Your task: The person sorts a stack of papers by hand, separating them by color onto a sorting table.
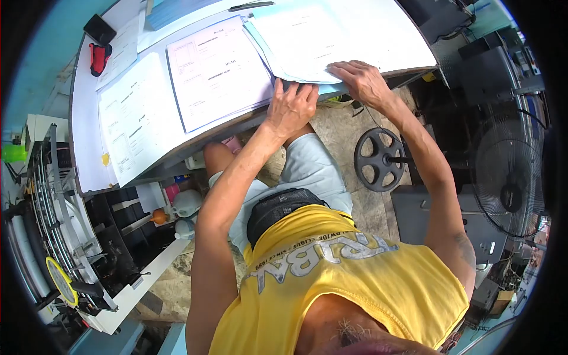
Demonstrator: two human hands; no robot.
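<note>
Near the front edge of the white table, my left hand [291,106] rests at the lower left corner of a stack of white and bluish sheets [302,41], its fingers bent at the edge. My right hand [361,80] lies at the stack's lower right corner, fingers together on the top sheet. Whether either hand pinches paper cannot be made out. Left of the stack lies a pile of pinkish printed forms [219,74]. Farther left are white printed forms [133,118], reaching to the table's front edge.
On the table [86,148] are a red and black object [99,59], a black block [99,29] and a dark pen-like item [252,6]. Below stands a black wheel [380,160]. A fan [510,189] is at the right, a metal rack [56,207] at the left.
</note>
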